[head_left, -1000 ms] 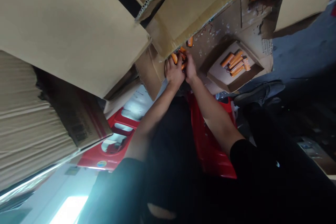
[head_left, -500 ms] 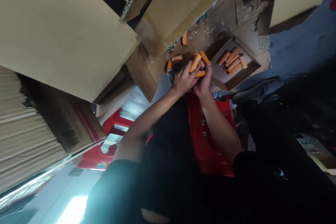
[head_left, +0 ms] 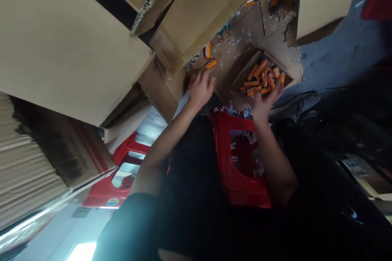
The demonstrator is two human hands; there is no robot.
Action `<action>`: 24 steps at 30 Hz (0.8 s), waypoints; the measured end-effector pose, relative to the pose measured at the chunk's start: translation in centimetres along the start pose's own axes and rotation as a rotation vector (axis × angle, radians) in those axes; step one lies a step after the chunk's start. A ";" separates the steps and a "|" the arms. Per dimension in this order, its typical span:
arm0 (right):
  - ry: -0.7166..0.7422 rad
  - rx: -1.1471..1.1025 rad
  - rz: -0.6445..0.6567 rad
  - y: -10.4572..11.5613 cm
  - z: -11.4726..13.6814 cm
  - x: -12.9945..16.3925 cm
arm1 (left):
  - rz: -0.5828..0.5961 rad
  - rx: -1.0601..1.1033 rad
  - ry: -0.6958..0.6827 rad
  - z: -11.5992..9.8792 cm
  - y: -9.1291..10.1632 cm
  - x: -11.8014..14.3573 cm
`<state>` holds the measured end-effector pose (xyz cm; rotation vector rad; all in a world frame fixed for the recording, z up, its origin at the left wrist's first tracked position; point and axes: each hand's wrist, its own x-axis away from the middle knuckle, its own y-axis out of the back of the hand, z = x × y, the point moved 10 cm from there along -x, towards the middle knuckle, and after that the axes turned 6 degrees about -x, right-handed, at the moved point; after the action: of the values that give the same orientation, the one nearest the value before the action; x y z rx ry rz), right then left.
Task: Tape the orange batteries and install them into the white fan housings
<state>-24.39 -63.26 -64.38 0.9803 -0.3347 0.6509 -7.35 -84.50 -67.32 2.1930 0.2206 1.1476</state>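
Note:
Several orange cylinders (head_left: 261,67), battery-like in look, lie jumbled in a small open cardboard box (head_left: 237,77). My right hand (head_left: 266,104) is at the near side of this box, fingers spread over the cylinders, holding nothing I can see. To the left, my left hand (head_left: 200,87) reaches onto a cardboard surface with its fingers apart. Just beyond its fingertips lies a loose orange cylinder (head_left: 210,64), with another orange cylinder (head_left: 208,50) standing farther off. What lies under the left fingertips is hidden.
A large cardboard flap (head_left: 211,8) overhangs the work surface from the upper left. Cylinders with teal ends and thin wires (head_left: 226,27) show along its edge. A red plastic stool (head_left: 222,147) stands between my legs. Stacked cartons (head_left: 61,49) fill the left.
My hands have parted from the bunch of cylinders they held together. The box now holds more cylinders. My right hand moved right to the box, my left hand slightly left toward the loose ones.

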 end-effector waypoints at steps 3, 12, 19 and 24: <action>0.232 -0.062 0.258 -7.0 6.1 -1.1 | -0.021 -0.128 0.216 5.8 0.6 1.1; 0.339 -0.340 0.739 -19.5 11.9 -7.9 | 0.090 -0.177 0.299 7.1 -0.9 0.7; 0.347 -0.217 0.908 -3.5 6.7 -6.6 | 0.139 -0.141 0.282 8.2 0.3 0.9; -0.070 -0.398 0.450 3.3 0.2 -8.4 | 0.168 -0.186 0.283 7.7 0.4 0.4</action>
<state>-32.97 -65.16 -66.62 0.5462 -0.7301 0.9155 -1.10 -88.22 -70.01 1.9111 0.0455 1.5094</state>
